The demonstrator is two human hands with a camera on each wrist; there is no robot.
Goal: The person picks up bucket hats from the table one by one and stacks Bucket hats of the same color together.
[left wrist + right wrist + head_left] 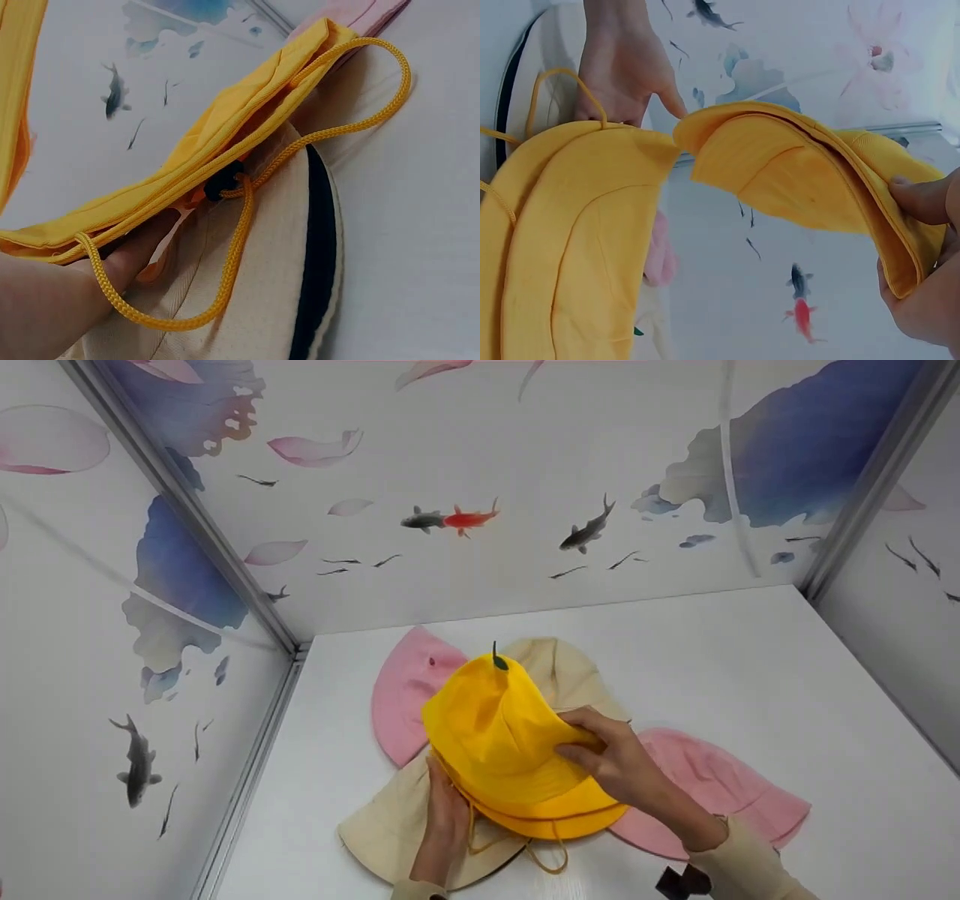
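Observation:
Several yellow bucket hats are stacked and tilted at the table's middle. The top yellow hat (pixel 495 720) has a small green leaf and stem at its crown. My right hand (pixel 619 754) pinches its brim on the right, thumb against fingers. In the right wrist view, this hat (pixel 780 172) stands apart from the lower yellow hat (pixel 592 225) along a wide gap. My left hand (pixel 446 817) holds the lower hats' left edge, fingers beneath the brim and thumb beside the upper hat. A yellow cord (pixel 232 277) loops down in front of the left fingers.
Beige hats lie behind (pixel 559 671) and at front left (pixel 382 825); the front one has a dark inner band. Pink hats lie at back left (pixel 409 697) and right (pixel 712 787). White printed panels (pixel 510 450) enclose the white table (pixel 750 660).

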